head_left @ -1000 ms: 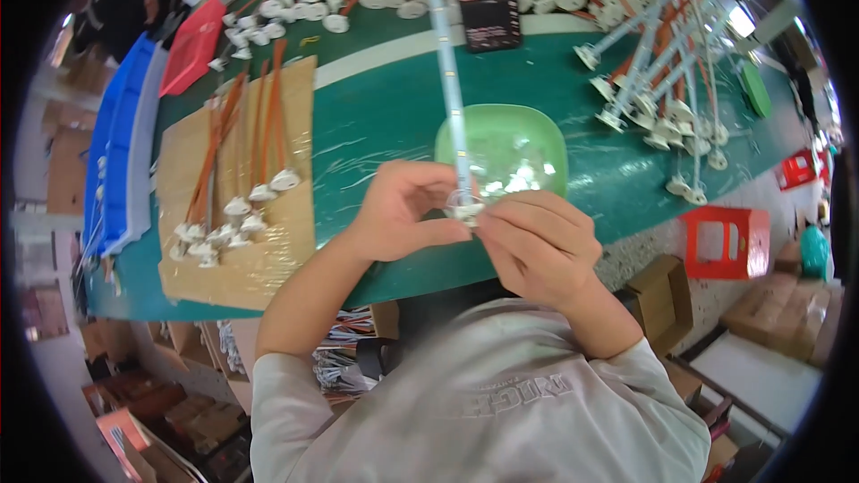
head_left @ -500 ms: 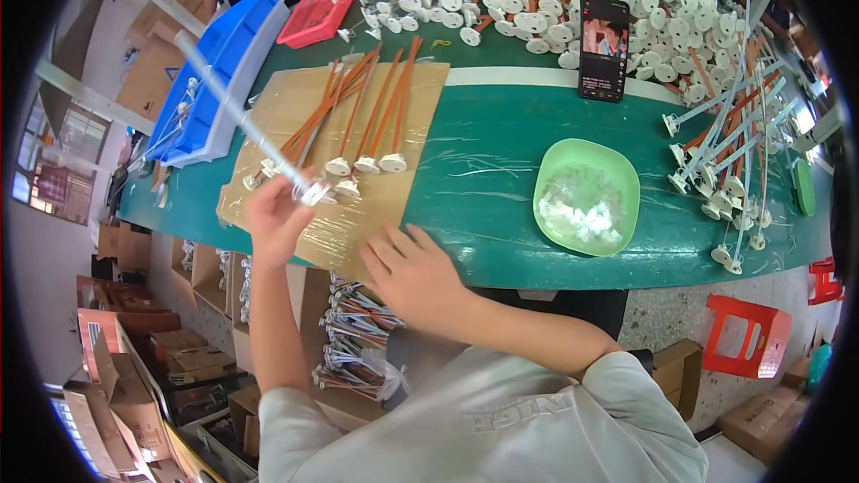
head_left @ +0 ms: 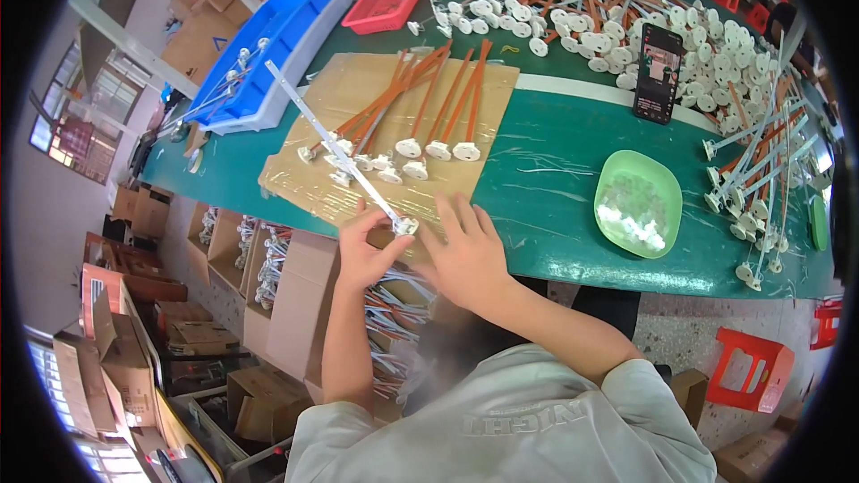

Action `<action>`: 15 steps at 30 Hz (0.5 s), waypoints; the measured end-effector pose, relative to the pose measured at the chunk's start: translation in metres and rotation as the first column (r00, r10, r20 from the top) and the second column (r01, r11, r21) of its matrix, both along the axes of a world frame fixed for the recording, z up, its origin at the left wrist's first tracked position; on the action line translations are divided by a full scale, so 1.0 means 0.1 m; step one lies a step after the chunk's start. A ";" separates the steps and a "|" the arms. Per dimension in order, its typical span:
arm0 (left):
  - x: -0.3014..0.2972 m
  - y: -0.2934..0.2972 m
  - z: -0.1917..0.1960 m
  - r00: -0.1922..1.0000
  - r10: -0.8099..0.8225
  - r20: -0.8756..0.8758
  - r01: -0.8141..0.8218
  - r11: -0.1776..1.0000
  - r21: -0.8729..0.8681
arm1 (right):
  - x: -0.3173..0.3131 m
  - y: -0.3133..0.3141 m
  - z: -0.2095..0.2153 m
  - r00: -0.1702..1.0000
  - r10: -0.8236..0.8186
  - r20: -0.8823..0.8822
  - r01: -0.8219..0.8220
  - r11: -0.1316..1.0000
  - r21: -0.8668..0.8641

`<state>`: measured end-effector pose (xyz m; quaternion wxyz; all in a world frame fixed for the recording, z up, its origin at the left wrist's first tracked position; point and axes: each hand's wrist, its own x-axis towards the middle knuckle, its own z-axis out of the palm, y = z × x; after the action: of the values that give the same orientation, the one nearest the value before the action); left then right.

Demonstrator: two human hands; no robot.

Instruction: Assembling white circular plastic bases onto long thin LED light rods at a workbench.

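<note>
My left hand (head_left: 365, 250) pinches the white round end of a pale, strip-like stem with a disc base (head_left: 371, 193). The strip slants up and away to the left over the cardboard sheet (head_left: 309, 183). Close by on the right, my right hand (head_left: 470, 255) has its fingers stretched out over the cardboard's near edge, its thumb side near the held disc. It holds nothing that I can see. Beyond my hands, several brown strips (head_left: 458, 94) with white disc ends lie on the cardboard, and a few white discs (head_left: 414, 169) sit at their near side.
A green bowl (head_left: 604, 215) of small clear pieces stands on the right. Behind it a phone (head_left: 658, 73) leans against a large heap of disc-ended strips (head_left: 716, 45). A blue bin (head_left: 268, 45) and a red basket (head_left: 385, 2) are at the far left; open cartons (head_left: 291, 304) stand below the table.
My left hand has brought the held strip nearer and lower, beside my right hand. The right hand's fingers have spread and turned away from me. The view has shifted left.
</note>
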<state>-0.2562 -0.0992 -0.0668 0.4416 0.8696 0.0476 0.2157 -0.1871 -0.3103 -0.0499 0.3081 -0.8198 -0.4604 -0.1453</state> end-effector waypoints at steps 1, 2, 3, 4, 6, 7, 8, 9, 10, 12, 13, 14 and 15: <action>0.01 -0.01 -0.02 1.000 0.008 0.023 -0.007 0.999 -0.048 | 0.00 0.05 -0.02 1.000 0.020 -0.024 -0.020 1.000 -0.007; 0.00 0.00 -0.06 0.998 -0.004 0.055 0.011 0.992 -0.127 | 0.02 0.08 -0.05 0.998 -0.017 0.060 0.020 0.998 -0.053; -0.02 0.01 -0.11 0.992 -0.040 0.120 0.067 0.972 -0.223 | 0.04 0.08 -0.09 0.995 -0.016 0.096 0.032 0.985 -0.169; -0.05 0.03 -0.15 0.995 -0.015 0.101 0.035 0.980 -0.198 | 0.05 0.07 -0.13 0.989 -0.049 0.142 0.063 0.993 -0.098; -0.11 0.13 -0.22 0.950 -0.007 0.312 0.132 0.915 -0.380 | 0.10 0.01 -0.21 0.996 0.068 0.058 -0.061 0.993 -0.104; -0.12 0.24 -0.22 0.933 0.069 0.353 0.056 0.941 -0.333 | 0.10 0.00 -0.24 0.996 0.070 0.059 -0.063 0.992 -0.114; -0.13 0.39 -0.19 0.924 0.245 0.295 -0.118 0.914 -0.389 | 0.11 -0.03 -0.25 0.993 0.083 0.080 -0.071 0.988 -0.136; -0.11 0.58 -0.13 0.891 0.344 0.297 -0.193 0.878 -0.437 | 0.11 -0.04 -0.26 0.987 0.091 0.132 -0.077 0.991 -0.105; -0.04 0.84 -0.04 0.860 0.431 0.275 -0.288 0.853 -0.436 | 0.12 -0.07 -0.25 0.989 0.107 0.102 -0.091 0.984 -0.156; 0.16 1.27 0.03 0.815 0.507 0.281 -0.357 0.820 -0.447 | 0.14 -0.15 -0.18 0.984 0.145 0.105 -0.123 0.974 -0.192; 0.27 1.46 0.05 0.810 0.487 0.327 -0.262 0.799 -0.542 | 0.18 -0.22 -0.13 0.983 0.143 0.113 -0.120 0.975 -0.187; 0.33 1.61 0.04 0.795 0.487 0.362 -0.168 0.749 -0.640 | 0.23 -0.29 -0.06 0.981 0.172 0.086 -0.145 0.957 -0.251; 0.36 1.70 0.01 0.795 0.471 0.383 -0.157 0.769 -0.620 | 0.29 -0.38 0.00 0.977 0.209 0.044 -0.183 0.925 -0.332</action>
<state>-0.2206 0.0709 -0.0662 0.6271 0.5884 0.1386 0.4913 -0.1581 -0.3478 -0.0496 0.1629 -0.8028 -0.5695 -0.0678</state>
